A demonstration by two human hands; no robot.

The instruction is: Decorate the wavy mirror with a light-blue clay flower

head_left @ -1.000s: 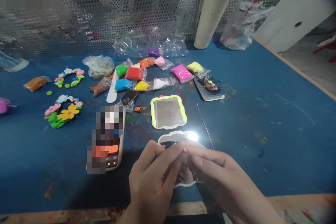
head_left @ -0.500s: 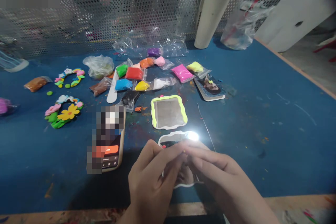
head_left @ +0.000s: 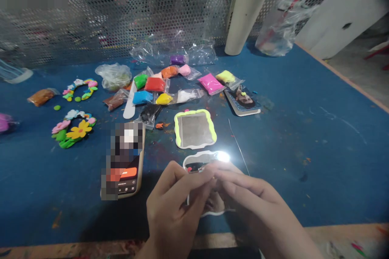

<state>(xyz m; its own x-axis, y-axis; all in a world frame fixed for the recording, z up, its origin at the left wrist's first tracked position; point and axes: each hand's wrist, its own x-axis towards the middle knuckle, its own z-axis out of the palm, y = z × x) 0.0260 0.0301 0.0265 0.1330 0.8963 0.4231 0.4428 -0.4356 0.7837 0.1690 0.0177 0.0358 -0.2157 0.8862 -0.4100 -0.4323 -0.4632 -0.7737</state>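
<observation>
My left hand (head_left: 179, 202) and my right hand (head_left: 255, 198) meet fingertip to fingertip over a wavy white-edged mirror (head_left: 214, 206) near the table's front edge. The fingers of both hands are pinched together, and whatever lies between them is too small and hidden to name. A bright light reflects at the mirror's upper right. Just behind it lies a second mirror (head_left: 196, 129) with yellow-green clay along much of its rim and a pink dab at the top. Left of my left hand is a phone (head_left: 130, 178).
Bagged clay, such as a red packet (head_left: 154, 84) and a magenta packet (head_left: 210, 83), lies mid-table. Two decorated clay rings (head_left: 79, 130) are at left. A thin wire (head_left: 238, 145), a small booklet (head_left: 243, 103), a tumbler (head_left: 247, 16) and a bagged cup (head_left: 276, 32) stand or lie rightward.
My left hand has shifted very slightly left, and its fingertips have moved a little against those of my right hand. The objects on the table have stayed in place.
</observation>
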